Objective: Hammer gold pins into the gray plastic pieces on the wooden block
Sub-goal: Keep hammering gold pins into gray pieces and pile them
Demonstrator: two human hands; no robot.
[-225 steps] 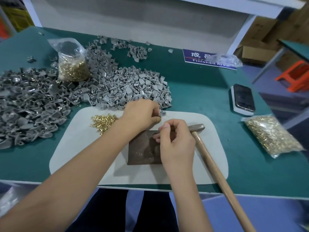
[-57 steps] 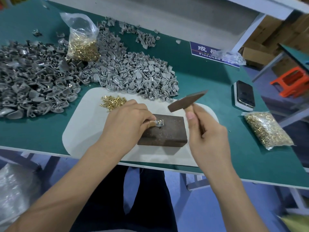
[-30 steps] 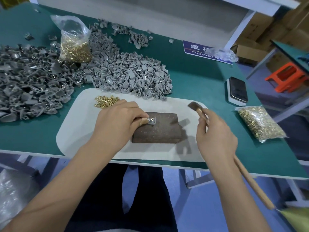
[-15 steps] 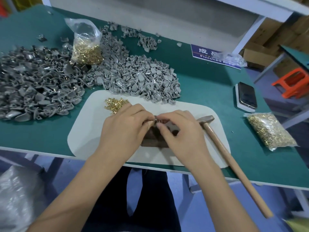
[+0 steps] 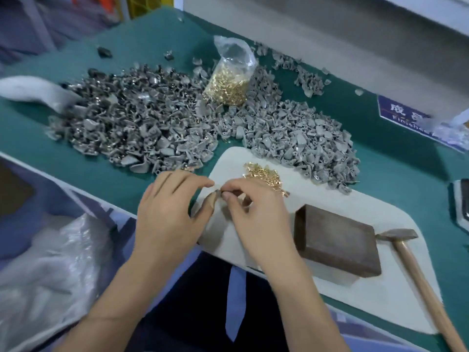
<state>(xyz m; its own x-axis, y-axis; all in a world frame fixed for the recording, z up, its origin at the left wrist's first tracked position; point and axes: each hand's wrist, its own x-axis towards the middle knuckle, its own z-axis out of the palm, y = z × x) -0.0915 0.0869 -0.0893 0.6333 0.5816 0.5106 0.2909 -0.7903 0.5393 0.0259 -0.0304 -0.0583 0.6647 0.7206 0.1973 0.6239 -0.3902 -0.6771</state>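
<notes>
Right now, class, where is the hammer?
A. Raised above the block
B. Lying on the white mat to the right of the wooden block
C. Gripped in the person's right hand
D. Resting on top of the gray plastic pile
B: the hammer lies on the white mat right of the wooden block, in neither hand.

Matt wooden block (image 5: 337,243), smooth wood-handled hammer (image 5: 416,270) (dull metal head) — shiny gold pins (image 5: 264,174).

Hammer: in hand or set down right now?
Set down. The hammer lies on the white mat right of the wooden block; both hands work together left of the block.
</notes>
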